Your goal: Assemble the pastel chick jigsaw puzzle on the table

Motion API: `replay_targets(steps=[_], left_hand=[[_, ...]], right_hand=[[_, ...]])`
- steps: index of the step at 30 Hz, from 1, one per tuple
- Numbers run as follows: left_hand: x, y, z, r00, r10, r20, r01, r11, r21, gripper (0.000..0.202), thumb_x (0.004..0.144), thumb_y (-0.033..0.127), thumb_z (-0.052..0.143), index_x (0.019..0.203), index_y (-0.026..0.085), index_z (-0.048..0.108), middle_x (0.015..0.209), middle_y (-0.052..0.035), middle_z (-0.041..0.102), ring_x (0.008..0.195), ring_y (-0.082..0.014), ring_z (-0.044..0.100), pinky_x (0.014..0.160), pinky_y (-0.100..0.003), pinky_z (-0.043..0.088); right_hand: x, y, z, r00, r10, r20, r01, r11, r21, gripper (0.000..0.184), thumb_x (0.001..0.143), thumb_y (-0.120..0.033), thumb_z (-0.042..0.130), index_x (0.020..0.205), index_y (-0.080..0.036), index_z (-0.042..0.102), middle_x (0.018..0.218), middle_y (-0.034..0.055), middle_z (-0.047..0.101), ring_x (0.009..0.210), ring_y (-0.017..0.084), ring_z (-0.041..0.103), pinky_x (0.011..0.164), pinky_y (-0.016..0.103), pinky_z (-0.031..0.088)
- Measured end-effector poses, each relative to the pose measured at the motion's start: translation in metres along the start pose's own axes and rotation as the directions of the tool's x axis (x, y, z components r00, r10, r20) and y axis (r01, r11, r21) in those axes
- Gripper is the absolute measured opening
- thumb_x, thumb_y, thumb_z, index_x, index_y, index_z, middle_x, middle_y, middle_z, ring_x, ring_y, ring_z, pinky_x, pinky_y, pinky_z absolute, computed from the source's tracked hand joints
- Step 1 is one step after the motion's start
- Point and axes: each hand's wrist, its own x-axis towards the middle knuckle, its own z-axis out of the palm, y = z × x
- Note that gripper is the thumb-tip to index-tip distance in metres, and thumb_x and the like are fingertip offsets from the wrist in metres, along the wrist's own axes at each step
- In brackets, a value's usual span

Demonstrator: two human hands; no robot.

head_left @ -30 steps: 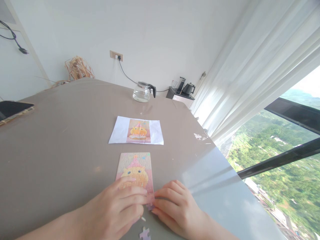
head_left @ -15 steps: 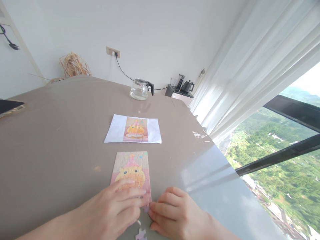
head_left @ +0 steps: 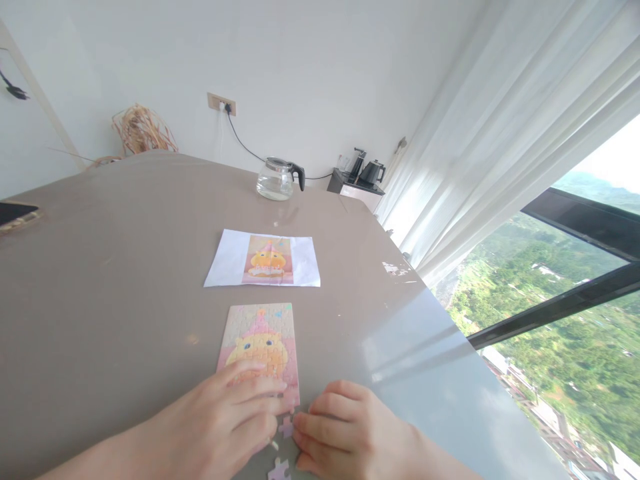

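A partly assembled jigsaw puzzle (head_left: 261,333) lies on the table, showing a yellow cartoon animal in a pink party hat. Across its lower part rests my left hand (head_left: 235,417), fingers stretched out and covering the bottom of the picture. My right hand (head_left: 345,427) is closed at the puzzle's lower right corner. Its thumb and fingertips pinch the edge of a small pinkish-purple puzzle piece (head_left: 286,427), which lies just below the assembled part. Another loose piece (head_left: 279,469) lies nearer to me, between the hands. A small pale bit shows beside my left fingers.
Beyond the puzzle, a creased white sheet (head_left: 230,260) carries the same picture in print. Farther back on the table (head_left: 125,280) stands a glass pot (head_left: 275,183) with clear liquid. A dark flat device (head_left: 17,213) lies at the far left. Curtain and window border the right.
My right hand has drawn slightly down with the small piece, and a gap now shows between that piece and the puzzle. My left hand stays on the puzzle. The view has shifted slightly.
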Motion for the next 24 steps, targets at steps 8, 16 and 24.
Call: replay_targets(steps=[8,16,24], left_hand=[[-0.001,0.0,-0.002,1.0,-0.009,0.025,0.01,0.999,-0.032,0.031,0.088,0.012,0.052,0.117,0.022,0.058,0.108,0.0007,0.068,0.112,-0.0191,0.055,0.111,-0.034,0.027],[0.007,0.001,-0.006,1.0,-0.002,-0.028,-0.001,0.995,-0.104,0.026,0.089,0.008,0.047,0.109,0.019,0.06,0.115,0.0002,0.066,0.115,-0.0172,0.053,0.111,-0.031,0.026],[0.011,0.007,-0.019,0.96,-0.017,-0.279,0.038,0.997,0.07,0.025,0.096,0.008,0.041,0.096,0.017,0.064,0.081,0.0014,0.068,0.074,-0.0142,0.057,0.083,-0.032,0.041]], right_hand=[[-0.001,0.0,0.003,0.999,0.025,-0.026,-0.025,1.0,0.002,0.018,0.092,-0.024,0.06,0.08,-0.013,0.069,0.093,-0.0006,0.072,0.072,0.012,0.057,0.06,0.027,0.047],[-0.001,0.0,0.009,0.997,0.057,-0.054,-0.055,0.998,0.023,0.014,0.092,-0.022,0.06,0.087,-0.011,0.066,0.088,0.0031,0.071,0.071,0.012,0.058,0.061,0.027,0.044],[-0.004,-0.001,0.013,0.99,0.115,-0.079,-0.111,0.992,0.056,0.013,0.093,-0.022,0.055,0.095,-0.014,0.065,0.083,0.0055,0.071,0.071,0.014,0.06,0.062,0.028,0.046]])
